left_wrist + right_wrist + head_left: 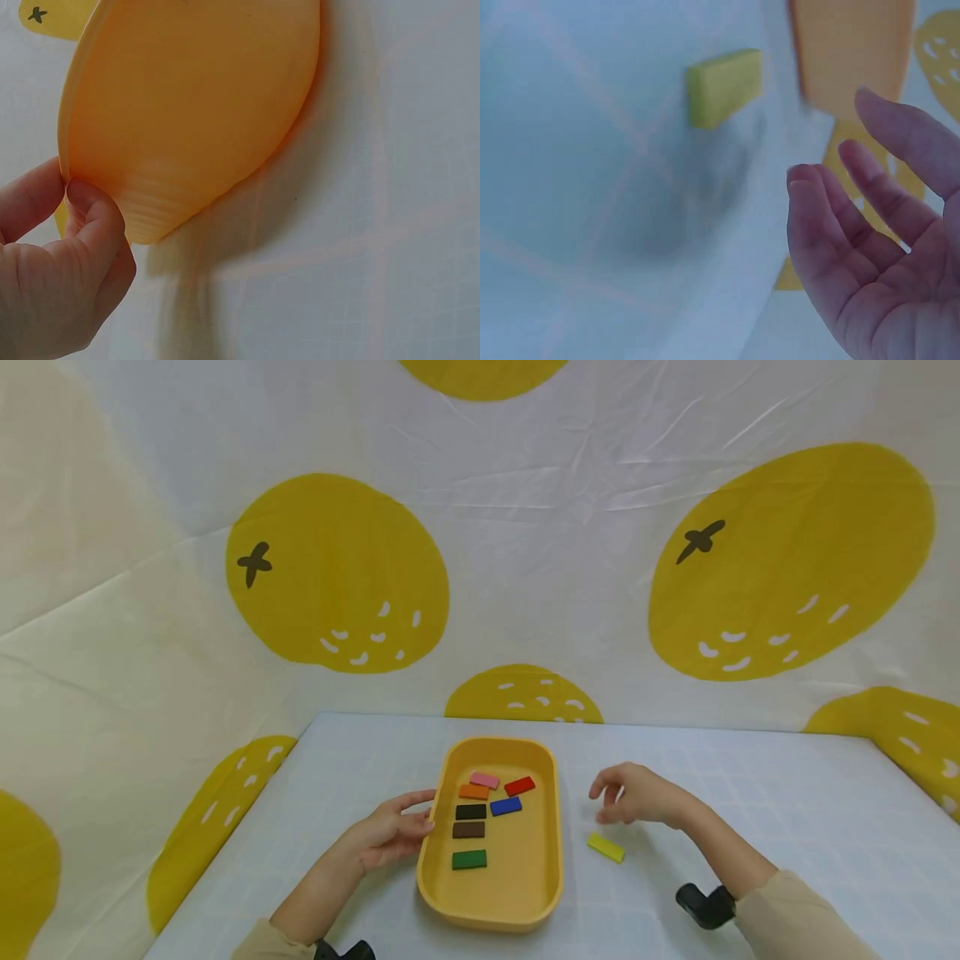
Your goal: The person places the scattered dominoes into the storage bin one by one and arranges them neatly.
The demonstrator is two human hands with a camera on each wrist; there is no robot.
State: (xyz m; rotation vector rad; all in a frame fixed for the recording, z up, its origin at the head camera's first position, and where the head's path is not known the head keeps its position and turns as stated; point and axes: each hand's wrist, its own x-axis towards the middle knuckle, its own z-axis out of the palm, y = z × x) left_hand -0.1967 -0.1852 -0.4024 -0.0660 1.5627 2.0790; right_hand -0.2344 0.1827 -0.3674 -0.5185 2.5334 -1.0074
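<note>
My left hand [388, 833] holds the left rim of a yellow-orange plastic tray [498, 906]; the left wrist view shows thumb and fingers pinching its edge. Several small flat rectangular blocks lie inside: pink [484, 780], orange [474, 792], red [520, 787], blue [506, 807], black [471, 812], brown [468, 830] and green [469, 860]. Right of the tray, a yellow block [606, 847] lies on the table. Just behind and above it hovers my right hand [639, 795], fingers loosely bent, with nothing in its grasp. In the right wrist view, a gap separates the fingertips from the yellow block [724, 88].
A pale checked cloth covers the table [787, 827]. Behind and to the left hangs a white curtain [547, 568] printed with large yellow fruit shapes. Dark wrist-worn devices show at the right wrist [707, 907] and the left wrist [347, 951].
</note>
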